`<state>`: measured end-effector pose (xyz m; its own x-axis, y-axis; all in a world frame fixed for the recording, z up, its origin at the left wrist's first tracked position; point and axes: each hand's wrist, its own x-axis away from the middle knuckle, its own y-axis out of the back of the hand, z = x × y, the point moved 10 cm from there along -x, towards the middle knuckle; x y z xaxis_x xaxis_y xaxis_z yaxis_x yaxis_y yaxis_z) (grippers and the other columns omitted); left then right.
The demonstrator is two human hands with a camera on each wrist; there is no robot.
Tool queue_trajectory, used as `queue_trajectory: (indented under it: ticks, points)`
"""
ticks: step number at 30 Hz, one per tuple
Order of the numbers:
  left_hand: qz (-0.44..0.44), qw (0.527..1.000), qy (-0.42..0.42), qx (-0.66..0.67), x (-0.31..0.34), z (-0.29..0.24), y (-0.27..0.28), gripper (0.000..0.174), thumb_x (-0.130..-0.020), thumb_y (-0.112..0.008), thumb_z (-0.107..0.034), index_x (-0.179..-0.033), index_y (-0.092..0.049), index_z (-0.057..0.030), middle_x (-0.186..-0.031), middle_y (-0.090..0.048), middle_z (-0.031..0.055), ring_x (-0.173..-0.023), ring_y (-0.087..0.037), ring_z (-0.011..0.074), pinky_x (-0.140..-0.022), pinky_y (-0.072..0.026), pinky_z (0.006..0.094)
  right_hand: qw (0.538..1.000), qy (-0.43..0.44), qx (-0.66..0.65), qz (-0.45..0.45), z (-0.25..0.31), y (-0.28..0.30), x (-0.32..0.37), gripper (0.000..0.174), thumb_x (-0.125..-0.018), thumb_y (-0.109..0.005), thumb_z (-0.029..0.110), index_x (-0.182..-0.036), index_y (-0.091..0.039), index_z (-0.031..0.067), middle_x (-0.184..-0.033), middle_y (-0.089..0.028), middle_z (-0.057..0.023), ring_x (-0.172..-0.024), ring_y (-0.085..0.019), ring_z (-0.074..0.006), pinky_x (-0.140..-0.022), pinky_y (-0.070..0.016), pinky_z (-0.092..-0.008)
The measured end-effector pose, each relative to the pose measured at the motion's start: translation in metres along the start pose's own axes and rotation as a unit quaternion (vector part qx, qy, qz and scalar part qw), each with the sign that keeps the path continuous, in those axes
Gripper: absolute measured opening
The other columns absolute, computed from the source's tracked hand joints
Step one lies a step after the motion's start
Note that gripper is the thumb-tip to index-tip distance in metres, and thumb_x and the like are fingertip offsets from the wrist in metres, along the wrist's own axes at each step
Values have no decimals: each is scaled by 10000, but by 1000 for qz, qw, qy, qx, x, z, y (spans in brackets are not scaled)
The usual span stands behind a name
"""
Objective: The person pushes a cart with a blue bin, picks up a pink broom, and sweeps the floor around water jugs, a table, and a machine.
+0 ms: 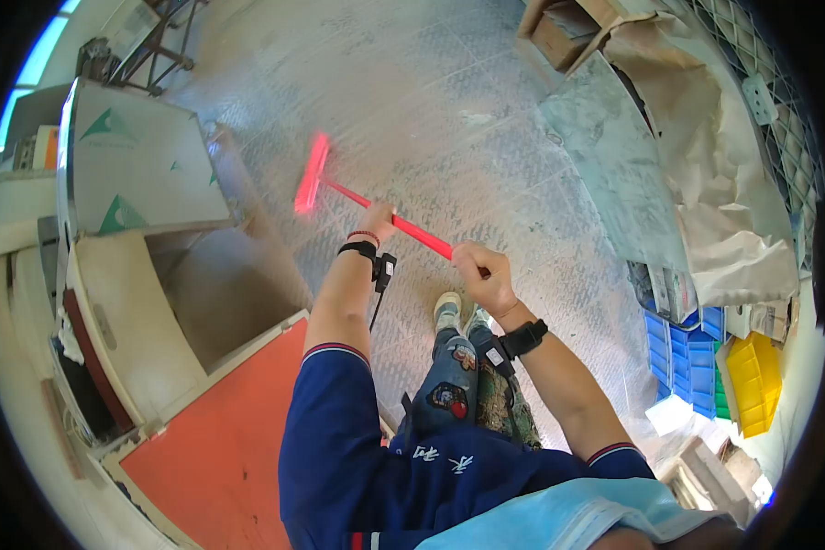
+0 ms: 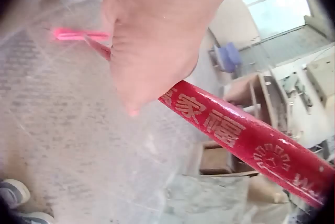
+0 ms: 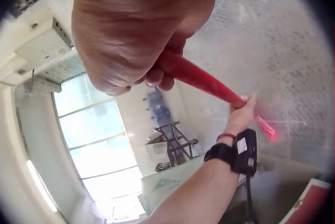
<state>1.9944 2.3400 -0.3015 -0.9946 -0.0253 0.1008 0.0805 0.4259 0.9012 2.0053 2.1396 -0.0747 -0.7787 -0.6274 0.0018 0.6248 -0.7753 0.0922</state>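
A long red broom [image 1: 422, 236] slants across the front of the person, its bright pink-red head [image 1: 313, 174] down at the floor ahead and to the left. The left hand [image 1: 377, 223] grips the handle lower down, nearer the head. Higher up, the right hand [image 1: 488, 278] curls round the handle close to its end. Pale printed characters show on the red handle [image 2: 225, 124] in the left wrist view. From the right wrist, the handle [image 3: 204, 82] runs out of the fist toward the left hand [image 3: 242, 118].
The tiled floor [image 1: 412, 110] stretches ahead. On the left stand a panel with green marks [image 1: 147, 165] and an orange-red surface [image 1: 220, 449]. Right of the person are paper-covered stacks [image 1: 706, 156], blue bins [image 1: 692, 367] and a yellow bin [image 1: 754, 385]. An open cardboard box [image 1: 564, 35] sits further ahead.
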Motion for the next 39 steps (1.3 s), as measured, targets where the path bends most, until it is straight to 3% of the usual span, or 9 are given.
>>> queue_trajectory:
  ticks: [5, 10, 15, 20, 23, 26, 33, 36, 39]
  points:
    - [171, 985, 12, 16, -51, -123, -44, 153, -640, -541, -160, -714, -636, -65, -723, -607, 176, -694, -601, 335, -605, -483, 425, 985, -48, 82, -141, 19, 113, 43, 165, -805, -511, 10, -654, -530, -54, -708, -588, -92, -630, -524, -126, -545, -417, -254]
    - [168, 976, -107, 92, -63, -329, -65, 198, -679, -517, -176, -754, -633, -34, -739, -613, 190, -726, -605, 344, -611, -486, 445, 949, -63, 220, -215, 108, 222, 139, 251, -827, -439, 29, -585, -453, -35, -600, -509, -68, -583, -470, -116, -540, -399, -254]
    - [237, 919, -207, 238, -16, -508, -67, 155, -646, -534, -146, -656, -622, -19, -683, -594, 207, -696, -594, 357, -615, -480, 439, 933, -42, 261, -243, 208, 254, 202, 297, -837, -413, 17, -543, -398, -27, -565, -496, -98, -496, -431, -123, -462, -331, -239]
    - [263, 864, -323, 284, 7, -582, -46, 131, -638, -553, -160, -657, -624, -51, -685, -594, 191, -690, -590, 348, -619, -474, 425, 904, -107, 320, -263, 258, 266, 213, 288, -832, -409, 70, -564, -443, -29, -579, -504, -110, -500, -443, -133, -456, -324, -238]
    - [271, 875, -298, 268, -9, -570, 3, 164, -627, -549, -188, -638, -603, -34, -650, -575, 202, -659, -572, 376, -604, -455, 446, 934, 56, 214, -280, 296, 281, 207, 310, -836, -422, 111, -549, -437, -4, -560, -488, -108, -505, -449, -169, -483, -342, -284]
    - [231, 914, -240, 231, -43, -500, 27, 130, -614, -537, -147, -634, -596, -33, -672, -580, 198, -665, -575, 367, -594, -454, 443, 945, 75, 204, -243, 292, 273, 167, 328, -839, -427, 115, -529, -420, 5, -552, -481, -99, -501, -449, -178, -493, -349, -292]
    - [85, 992, -33, 89, -132, -183, 95, 161, -651, -537, -166, -714, -609, -36, -739, -601, 197, -719, -592, 351, -644, -470, 435, 988, 22, 155, -15, 152, 173, -39, 89, -767, -544, 53, -722, -563, -21, -642, -524, -74, -587, -495, -145, -534, -382, -265]
    - [110, 992, 51, 33, -152, -43, 117, 164, -646, -539, -148, -729, -596, -19, -741, -594, 202, -739, -582, 355, -670, -469, 423, 994, 11, 102, 49, 95, 92, -150, 84, -767, -559, 60, -734, -566, -18, -638, -522, -85, -579, -488, -143, -526, -377, -253]
    - [78, 997, 20, -16, -179, 66, 106, 154, -659, -547, -155, -733, -587, -26, -749, -590, 197, -754, -573, 350, -678, -465, 412, 995, 77, 35, 58, 77, 27, -240, 102, -767, -553, 52, -700, -556, -24, -639, -525, -88, -568, -479, -146, -510, -368, -254]
